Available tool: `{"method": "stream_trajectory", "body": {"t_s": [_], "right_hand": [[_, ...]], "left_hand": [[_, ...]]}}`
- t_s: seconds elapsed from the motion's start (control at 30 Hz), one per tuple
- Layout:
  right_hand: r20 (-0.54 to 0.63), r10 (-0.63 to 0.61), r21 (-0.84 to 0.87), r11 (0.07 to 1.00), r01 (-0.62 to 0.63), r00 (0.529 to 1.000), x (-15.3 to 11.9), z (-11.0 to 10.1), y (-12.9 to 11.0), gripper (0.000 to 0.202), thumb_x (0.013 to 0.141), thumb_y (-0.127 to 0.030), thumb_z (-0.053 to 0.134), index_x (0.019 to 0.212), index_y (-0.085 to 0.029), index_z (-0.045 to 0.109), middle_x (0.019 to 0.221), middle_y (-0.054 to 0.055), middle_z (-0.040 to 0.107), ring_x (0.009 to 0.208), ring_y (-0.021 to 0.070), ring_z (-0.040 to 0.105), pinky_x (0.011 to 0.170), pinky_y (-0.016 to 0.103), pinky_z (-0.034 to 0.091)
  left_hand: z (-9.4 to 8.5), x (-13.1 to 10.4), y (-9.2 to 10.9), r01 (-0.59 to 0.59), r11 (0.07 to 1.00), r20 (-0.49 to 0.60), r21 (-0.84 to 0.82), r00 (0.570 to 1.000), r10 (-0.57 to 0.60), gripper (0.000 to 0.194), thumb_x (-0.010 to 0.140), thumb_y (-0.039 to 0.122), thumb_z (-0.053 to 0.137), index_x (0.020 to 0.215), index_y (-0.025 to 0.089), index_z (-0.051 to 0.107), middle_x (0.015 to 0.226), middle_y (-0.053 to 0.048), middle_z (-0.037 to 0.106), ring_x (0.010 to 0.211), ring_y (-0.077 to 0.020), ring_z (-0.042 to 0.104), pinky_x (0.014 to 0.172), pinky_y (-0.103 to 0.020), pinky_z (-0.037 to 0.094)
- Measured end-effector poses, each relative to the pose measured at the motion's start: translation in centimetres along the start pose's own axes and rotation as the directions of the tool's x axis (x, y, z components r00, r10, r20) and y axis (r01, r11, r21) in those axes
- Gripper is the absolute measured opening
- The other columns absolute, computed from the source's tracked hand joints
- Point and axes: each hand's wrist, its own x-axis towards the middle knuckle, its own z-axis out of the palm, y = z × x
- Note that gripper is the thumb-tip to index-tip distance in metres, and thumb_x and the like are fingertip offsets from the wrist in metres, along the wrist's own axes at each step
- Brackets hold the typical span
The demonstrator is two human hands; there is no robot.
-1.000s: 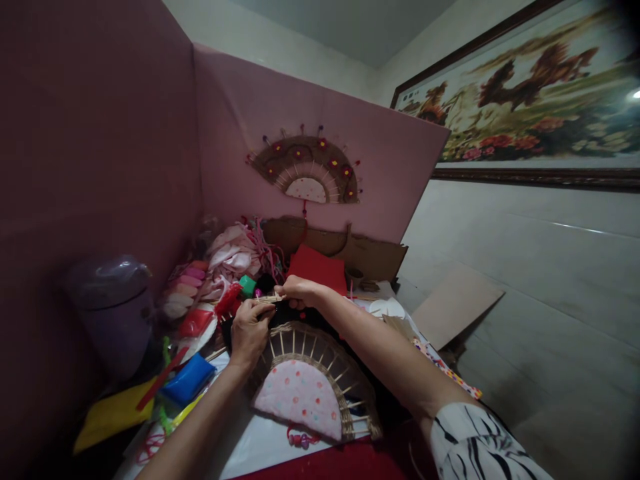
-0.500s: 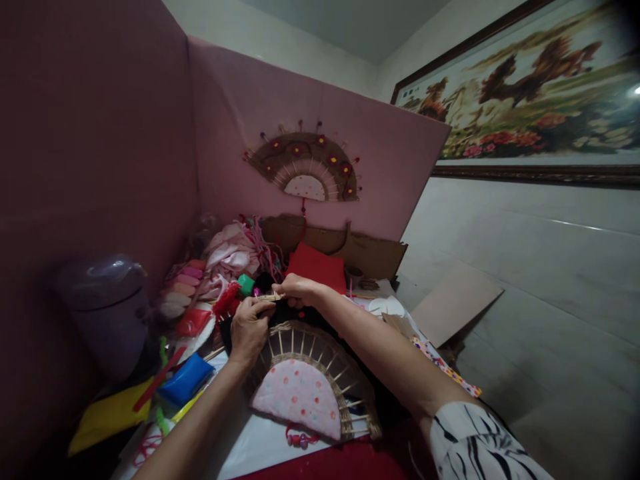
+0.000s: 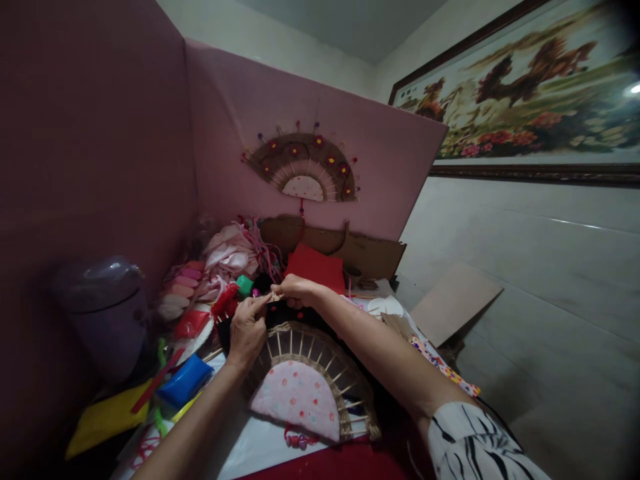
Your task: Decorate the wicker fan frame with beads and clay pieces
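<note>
My left hand [image 3: 247, 328] and my right hand [image 3: 296, 291] meet just beyond the top edge of a woven fan [image 3: 315, 343]. Between their fingertips is a small pale beige piece [image 3: 273, 298], too small to tell its kind. Both hands pinch at it, the left with thumb and forefinger, the right with its fingers curled. Below them the fan lies on black material, with thin ribs and a semicircular white fabric base [image 3: 300, 399] dotted with red. A red beaded tassel [image 3: 297, 439] shows at the fan's lower edge.
Another fan [image 3: 305, 163] hangs on the pink panel ahead. Blue [image 3: 185, 380] and yellow [image 3: 107, 417] packets, pink cloth [image 3: 231, 250] and a lidded bin [image 3: 107, 320] stand left. Red sheets [image 3: 315, 267] and cardboard [image 3: 373, 257] lie behind the hands.
The beige piece between my fingertips shows less of its length than before, and my left fingers have shifted slightly on it. The view has moved a little; the fan lies unchanged.
</note>
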Motion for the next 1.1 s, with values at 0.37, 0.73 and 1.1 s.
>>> {"method": "stream_trajectory", "body": {"t_s": [0.37, 0.73, 1.1], "right_hand": [[-0.007, 0.006, 0.064, 0.998, -0.006, 1.000, -0.7, 0.2, -0.6, 0.036, 0.092, -0.029, 0.044, 0.058, -0.017, 0.041, 0.035, -0.008, 0.033, 0.028, 0.0045, 0.029, 0.033, 0.016, 0.022], [-0.027, 0.015, 0.099, 0.995, -0.012, 1.000, -1.0, 0.3, -1.0, 0.034, 0.091, -0.027, 0.045, 0.059, -0.016, 0.044, 0.035, -0.008, 0.032, 0.028, 0.0041, 0.029, 0.033, 0.016, 0.021], [-0.070, 0.040, 0.110, 0.993, -0.032, 0.997, -1.1, 0.3, -1.0, 0.036, 0.091, -0.026, 0.044, 0.057, -0.017, 0.041, 0.034, -0.008, 0.033, 0.027, 0.0045, 0.029, 0.032, 0.016, 0.021]], "left_hand": [[-1.9, -1.6, 2.1, -0.252, 0.757, 0.135, 0.604, 0.967, 0.214, 0.034, 0.078, 0.011, 0.051, 0.102, 0.026, 0.069, 0.086, -0.007, 0.058, 0.081, -0.0232, 0.047, 0.071, -0.034, 0.037], [-1.5, -1.9, 2.0, -0.370, 0.603, 0.253, 0.707, 0.928, 0.273, 0.036, 0.085, 0.018, 0.046, 0.115, 0.025, 0.063, 0.097, -0.012, 0.059, 0.090, -0.0267, 0.048, 0.070, -0.037, 0.034], [-1.8, -1.7, 0.9, -0.207, 0.833, 0.045, 0.513, 0.976, 0.215, 0.039, 0.080, 0.011, 0.045, 0.113, 0.022, 0.064, 0.083, -0.007, 0.057, 0.079, -0.0207, 0.046, 0.073, -0.033, 0.038]]}}
